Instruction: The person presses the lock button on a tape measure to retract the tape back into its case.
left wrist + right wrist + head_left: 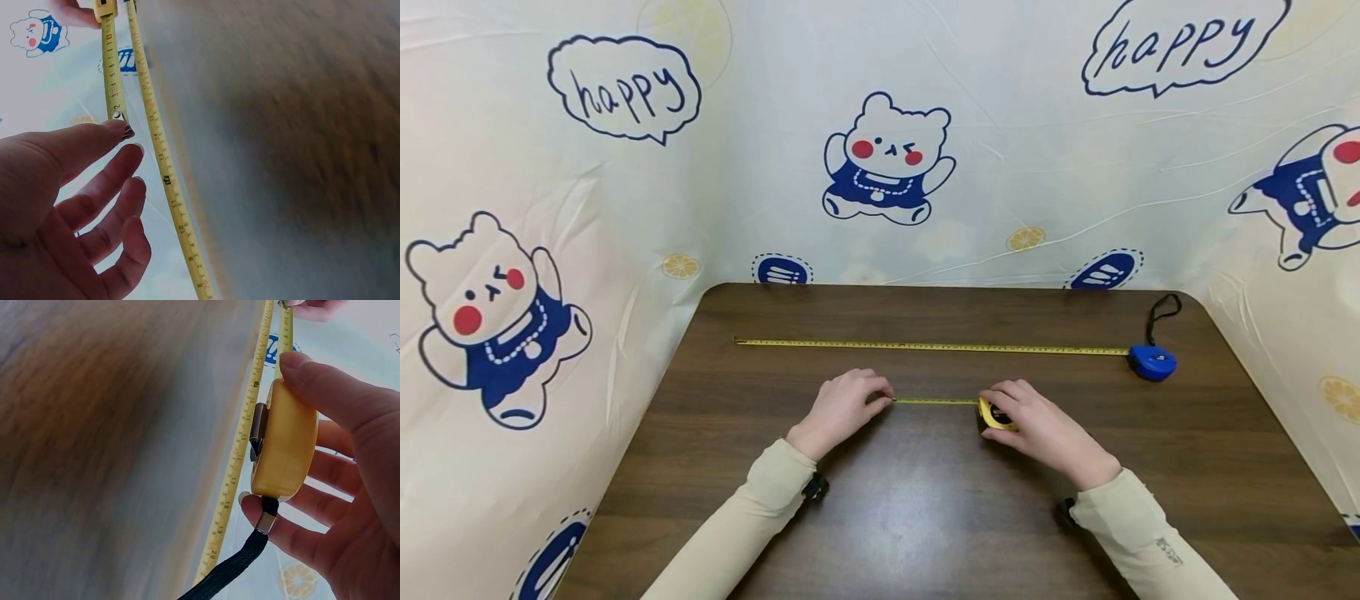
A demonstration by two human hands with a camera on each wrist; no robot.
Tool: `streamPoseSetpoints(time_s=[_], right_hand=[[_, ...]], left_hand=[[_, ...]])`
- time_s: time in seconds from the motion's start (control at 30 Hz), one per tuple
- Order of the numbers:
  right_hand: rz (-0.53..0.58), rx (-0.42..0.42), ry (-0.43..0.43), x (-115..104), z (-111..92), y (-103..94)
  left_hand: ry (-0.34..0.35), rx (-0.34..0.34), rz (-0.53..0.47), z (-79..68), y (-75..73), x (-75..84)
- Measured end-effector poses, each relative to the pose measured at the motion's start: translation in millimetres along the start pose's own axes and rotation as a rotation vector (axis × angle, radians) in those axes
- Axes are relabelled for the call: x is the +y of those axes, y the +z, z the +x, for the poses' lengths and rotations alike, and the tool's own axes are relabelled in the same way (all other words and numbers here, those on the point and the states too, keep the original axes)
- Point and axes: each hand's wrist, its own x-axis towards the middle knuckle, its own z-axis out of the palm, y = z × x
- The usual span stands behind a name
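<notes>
My right hand (1037, 421) grips a yellow tape measure (287, 440), thumb on one side and fingers on the other. A black wrist strap (234, 569) hangs from its end. From its mouth a short length of yellow blade (936, 402) runs left across to my left hand (846, 408). In the left wrist view, the thumb and forefinger pinch the blade's metal end hook (119, 117), partly hidden by the thumb. Farther back lies a blue tape measure (1152, 362), its long blade (925, 346) drawn out to the left; neither hand touches it.
Everything rests on a dark brown wooden table (895, 517) with rounded back corners. The blue tape's black strap (1157, 312) lies near the back right corner. A pale cloth (1000, 108) printed with bears surrounds the table at the back and sides.
</notes>
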Motion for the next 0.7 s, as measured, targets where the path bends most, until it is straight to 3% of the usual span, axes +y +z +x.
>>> streamPoseSetpoints(time_s=[0.7], right_hand=[[-0.002,-0.025,-0.016,-10.1,13.2,5.4]], left_hand=[[0.046,-0.016,-0.011,7.9,9.8,10.0]])
